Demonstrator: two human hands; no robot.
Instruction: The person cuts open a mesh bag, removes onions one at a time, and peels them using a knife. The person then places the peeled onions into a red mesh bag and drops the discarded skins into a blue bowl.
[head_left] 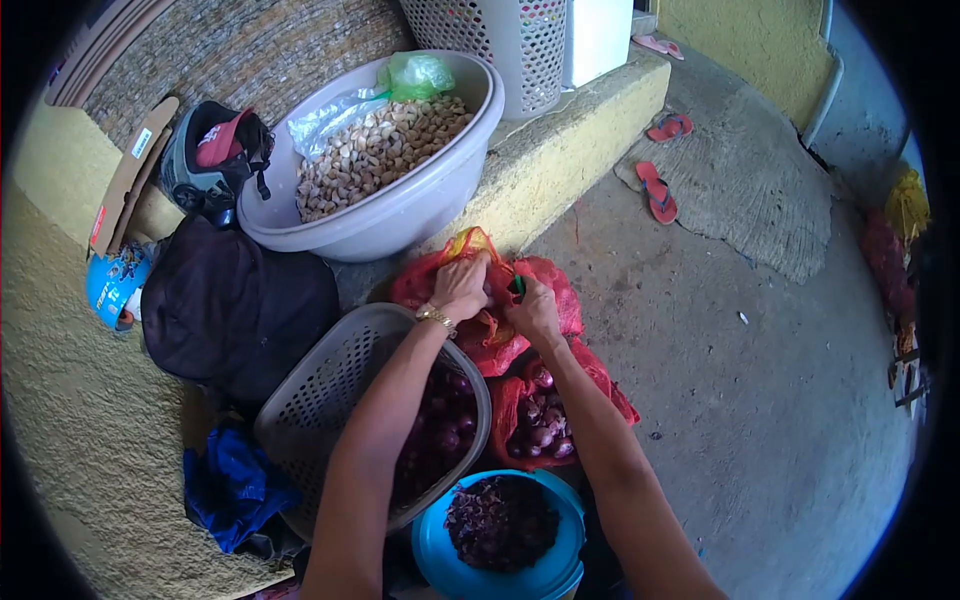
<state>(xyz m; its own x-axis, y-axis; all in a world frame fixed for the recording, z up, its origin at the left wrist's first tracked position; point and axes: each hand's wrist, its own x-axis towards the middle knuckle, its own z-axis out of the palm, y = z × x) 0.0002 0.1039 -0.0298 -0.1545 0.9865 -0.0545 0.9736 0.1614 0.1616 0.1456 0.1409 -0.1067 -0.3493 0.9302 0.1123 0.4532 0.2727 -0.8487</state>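
Observation:
My left hand (462, 287), with a watch on its wrist, is closed on the top of a red mesh bag (420, 280) with a yellow patch. Close beside it, my right hand (535, 312) is closed around a small green object (517, 286), whose kind is mostly hidden by the fingers. Under my right forearm, an open red mesh bag (505, 410) shows red onions (542, 425) inside. More red onions (450, 425) lie in a grey perforated basket (310, 400), partly covered by my left forearm. Nearest me is a blue tub (430, 545) holding dark onion skins (500, 525).
A large grey basin (400, 210) of garlic cloves (385, 150) and plastic bags rests by the concrete step (570, 175). A black backpack (235, 300), a blue cloth (235, 490) and a cap (222, 140) lie left. Red slippers (657, 192) are on the floor ahead right.

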